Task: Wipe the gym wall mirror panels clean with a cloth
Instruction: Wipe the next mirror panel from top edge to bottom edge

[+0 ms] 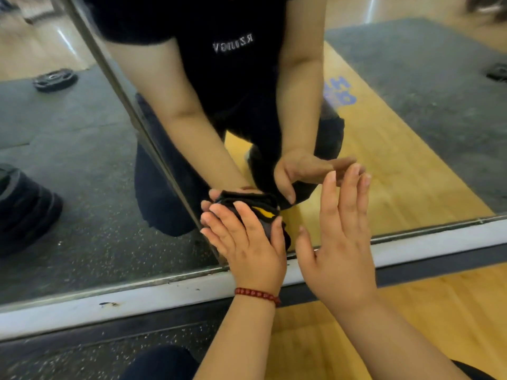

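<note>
A folded dark cloth (pixel 270 223) with a yellow patch lies flat against the bottom of the wall mirror (pixel 397 133), right beside the seam between two panels. My left hand (pixel 247 242), with a red bead bracelet at the wrist, presses the cloth onto the glass with straight, spread fingers. My right hand (pixel 340 237) is held up in front of the right panel, fingers straight and apart, holding nothing. Whether its fingertips touch the glass I cannot tell. Both hands and the crouching person show as reflections.
A pale metal frame strip (pixel 137 300) runs along the mirror's lower edge, above a dark baseboard. The vertical seam (pixel 131 105) splits the left panel (pixel 68 160) from the right. Wooden floor (pixel 411 311) and speckled rubber mat (pixel 55 360) lie below. Weight plates appear in reflection.
</note>
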The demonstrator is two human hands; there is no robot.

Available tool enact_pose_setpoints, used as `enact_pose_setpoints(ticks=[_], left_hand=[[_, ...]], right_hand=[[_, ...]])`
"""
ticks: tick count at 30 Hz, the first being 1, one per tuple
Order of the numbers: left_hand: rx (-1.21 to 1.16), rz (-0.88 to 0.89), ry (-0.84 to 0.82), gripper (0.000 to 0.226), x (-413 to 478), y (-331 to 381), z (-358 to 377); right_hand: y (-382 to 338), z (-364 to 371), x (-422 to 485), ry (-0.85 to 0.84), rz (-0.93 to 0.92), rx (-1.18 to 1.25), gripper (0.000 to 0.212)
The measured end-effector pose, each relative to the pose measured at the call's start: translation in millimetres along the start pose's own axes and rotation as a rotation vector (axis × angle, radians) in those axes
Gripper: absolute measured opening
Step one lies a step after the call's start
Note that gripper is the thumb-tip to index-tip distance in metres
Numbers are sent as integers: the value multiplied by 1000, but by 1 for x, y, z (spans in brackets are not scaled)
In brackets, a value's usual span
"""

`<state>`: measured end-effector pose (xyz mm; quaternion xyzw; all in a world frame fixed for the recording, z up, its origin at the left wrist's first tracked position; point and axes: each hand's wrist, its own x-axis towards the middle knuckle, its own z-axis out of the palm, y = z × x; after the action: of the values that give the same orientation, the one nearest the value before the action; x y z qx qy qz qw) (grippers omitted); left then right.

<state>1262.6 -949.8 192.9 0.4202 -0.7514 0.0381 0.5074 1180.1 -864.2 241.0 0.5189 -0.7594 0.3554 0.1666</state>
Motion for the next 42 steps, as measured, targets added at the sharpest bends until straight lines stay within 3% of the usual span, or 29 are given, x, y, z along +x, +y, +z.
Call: enact_pose_setpoints(ticks=[6, 11, 14, 18, 22, 27, 34, 36, 40, 42], left_hand=[[-144, -119, 127, 75, 51, 23, -24], [-79, -55, 109, 73, 46, 16, -19], [-131, -120, 139, 71, 26, 17, -2], [-242, -375, 217, 73, 11, 35, 22], [-205, -452, 280, 74, 1, 37, 35], [-282, -658, 237, 72, -39, 36, 54], [-408, -942, 489, 63, 2, 46, 47], [-408, -956, 479, 64, -14, 47, 53], [-565, -1214, 439, 63, -30, 56, 58], [-583, -1170, 442, 61, -16, 61, 54]], right_hand=[[19, -27, 20, -15, -410, -404, 84], [58, -27, 40, 39, -615, -472, 75], [65, -9, 42, 160, -627, -438, 82], [76, 13, 35, 223, -622, -325, 81], [97, 36, 0, 161, -575, -262, 83], [106, 54, -15, 145, -563, -216, 77], [108, 41, -15, 69, -584, -145, 72], [115, 33, -16, 50, -591, -158, 71], [135, 25, -17, 52, -610, -215, 73], [141, 25, -15, 61, -642, -245, 75]])
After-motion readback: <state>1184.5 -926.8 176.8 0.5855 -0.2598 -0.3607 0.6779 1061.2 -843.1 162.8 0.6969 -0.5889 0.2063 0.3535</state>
